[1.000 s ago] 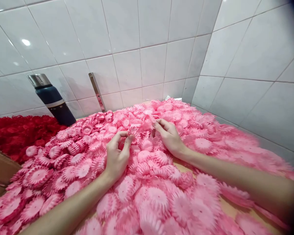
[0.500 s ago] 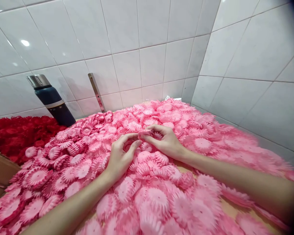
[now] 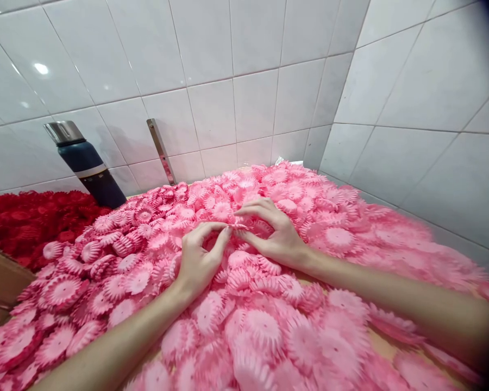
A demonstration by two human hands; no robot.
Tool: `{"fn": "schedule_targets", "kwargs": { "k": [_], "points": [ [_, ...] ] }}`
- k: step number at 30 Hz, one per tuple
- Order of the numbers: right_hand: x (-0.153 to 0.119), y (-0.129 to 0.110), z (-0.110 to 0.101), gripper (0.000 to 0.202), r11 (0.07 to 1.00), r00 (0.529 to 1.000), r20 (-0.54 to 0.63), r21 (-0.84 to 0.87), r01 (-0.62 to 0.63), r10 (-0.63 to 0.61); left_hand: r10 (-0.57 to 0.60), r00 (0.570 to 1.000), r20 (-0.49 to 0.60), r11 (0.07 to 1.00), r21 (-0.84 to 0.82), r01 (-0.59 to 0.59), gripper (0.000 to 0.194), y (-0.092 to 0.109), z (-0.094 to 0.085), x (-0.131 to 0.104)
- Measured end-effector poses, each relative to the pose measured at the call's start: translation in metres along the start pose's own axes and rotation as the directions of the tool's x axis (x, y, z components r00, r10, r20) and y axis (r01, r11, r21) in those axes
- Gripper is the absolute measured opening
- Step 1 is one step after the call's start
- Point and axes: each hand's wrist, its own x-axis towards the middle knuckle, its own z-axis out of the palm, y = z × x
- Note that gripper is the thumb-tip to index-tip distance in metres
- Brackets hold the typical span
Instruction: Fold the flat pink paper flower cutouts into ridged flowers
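Observation:
Between the thumb and index finger of my left hand [image 3: 201,258] is the edge of a thin pink fabric flower piece [image 3: 237,226], seen nearly edge-on. My right hand [image 3: 279,233] is just to its right, fingers raised above the piece and apart from the thumb. The right thumb lies just under the piece; whether it touches is unclear. Below and around both hands spreads a thick heap of pink scalloped flower pieces [image 3: 264,326], round with fringed edges, some with a small hole in the centre.
At the left, a dark blue bottle [image 3: 92,168] with a metal cap leans in view beside a red heap [image 3: 36,220]. A cardboard box [image 3: 4,285] is at the left edge. A metal strip [image 3: 161,152] stands against the tiled wall [image 3: 212,114].
My right hand's fingers have lifted and spread from the thumb. The flower piece now shows flatter, held at its left edge by my left hand, which has hardly moved.

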Motion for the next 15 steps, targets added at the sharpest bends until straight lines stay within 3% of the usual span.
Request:
{"fn": "schedule_targets", "kwargs": {
  "k": [2,5,10,15],
  "points": [
    [0.0000,0.0009,-0.0001,0.013,1.000,1.000,0.028,0.030,0.005,-0.006,0.006,1.000,0.027,1.000,0.010,-0.006,0.013,0.0016,0.0000,-0.0001],
    [0.0000,0.0008,0.0002,0.006,0.992,0.995,0.035,0.084,-0.095,0.092,-0.021,0.999,0.041,1.000,0.019,0.020,0.014,0.0035,-0.0001,0.0000],
    [-0.0007,-0.0040,-0.0002,0.020,0.945,0.949,0.173,0.153,-0.289,0.262,-0.023,0.997,0.068,0.999,-0.025,0.025,0.015,0.0040,-0.0002,0.0006],
    [-0.0016,-0.0045,-0.0006,0.032,0.912,0.917,0.229,0.177,-0.370,0.328,-0.016,0.998,0.066,1.000,-0.003,0.017,0.012,0.0025,0.0000,0.0001]
  ]
}}
